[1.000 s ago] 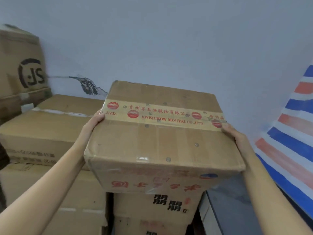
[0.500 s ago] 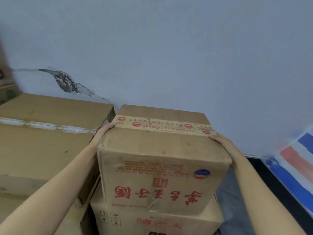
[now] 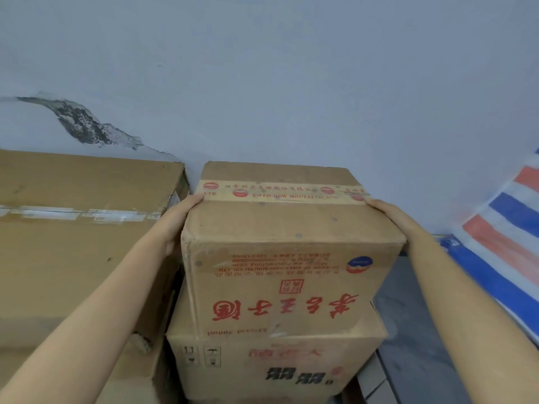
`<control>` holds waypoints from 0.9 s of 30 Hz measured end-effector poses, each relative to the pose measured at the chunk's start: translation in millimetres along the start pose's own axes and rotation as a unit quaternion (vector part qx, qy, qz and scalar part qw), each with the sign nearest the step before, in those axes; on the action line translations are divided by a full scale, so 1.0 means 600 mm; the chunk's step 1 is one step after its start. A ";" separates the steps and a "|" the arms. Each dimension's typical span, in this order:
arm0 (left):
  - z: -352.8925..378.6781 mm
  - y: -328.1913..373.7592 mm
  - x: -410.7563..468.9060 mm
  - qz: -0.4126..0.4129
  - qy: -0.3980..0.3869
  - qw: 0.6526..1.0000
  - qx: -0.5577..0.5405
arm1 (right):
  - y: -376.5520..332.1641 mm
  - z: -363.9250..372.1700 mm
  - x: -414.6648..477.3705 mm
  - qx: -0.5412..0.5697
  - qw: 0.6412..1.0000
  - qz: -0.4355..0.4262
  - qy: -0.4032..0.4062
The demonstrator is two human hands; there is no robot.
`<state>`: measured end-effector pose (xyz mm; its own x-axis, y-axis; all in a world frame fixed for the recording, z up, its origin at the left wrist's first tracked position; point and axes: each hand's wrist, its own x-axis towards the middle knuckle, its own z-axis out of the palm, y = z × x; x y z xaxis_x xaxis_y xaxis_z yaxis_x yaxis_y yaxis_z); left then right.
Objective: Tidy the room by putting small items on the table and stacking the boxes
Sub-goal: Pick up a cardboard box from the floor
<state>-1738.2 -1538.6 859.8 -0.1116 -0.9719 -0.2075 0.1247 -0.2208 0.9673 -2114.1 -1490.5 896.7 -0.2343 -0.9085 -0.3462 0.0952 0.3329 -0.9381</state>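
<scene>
A brown cardboard box (image 3: 280, 228) with red upside-down characters and printed tape across its top rests on a wider cardboard box (image 3: 262, 365) with black characters. My left hand (image 3: 178, 220) presses flat against its left side, wedged between it and the neighbouring carton. On the opposite side, my right hand (image 3: 388, 214) grips the upper right edge. The box stands close to the blue-grey wall (image 3: 291, 83).
A large taped carton (image 3: 81, 228) stands level with the box on the left, nearly touching it. A red, white and blue striped tarp (image 3: 501, 243) slopes down at the right. Dark floor (image 3: 408, 330) shows between the stack and the tarp. The wall has a patch of peeled paint (image 3: 81, 123).
Both hands have lowered the box from the air down onto the box with black characters and pushed it toward the wall. The view has shifted right and closer.
</scene>
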 end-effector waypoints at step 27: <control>0.109 -0.058 -0.209 0.362 -0.140 0.853 0.350 | 0.440 0.092 -0.363 -0.052 0.927 0.004 0.373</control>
<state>-1792.8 -1403.3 861.4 -0.4991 -0.7535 0.4281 -0.3476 0.6265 0.6976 -1984.5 -1218.8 724.9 -0.8405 -0.4923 -0.2262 0.0145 0.3968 -0.9178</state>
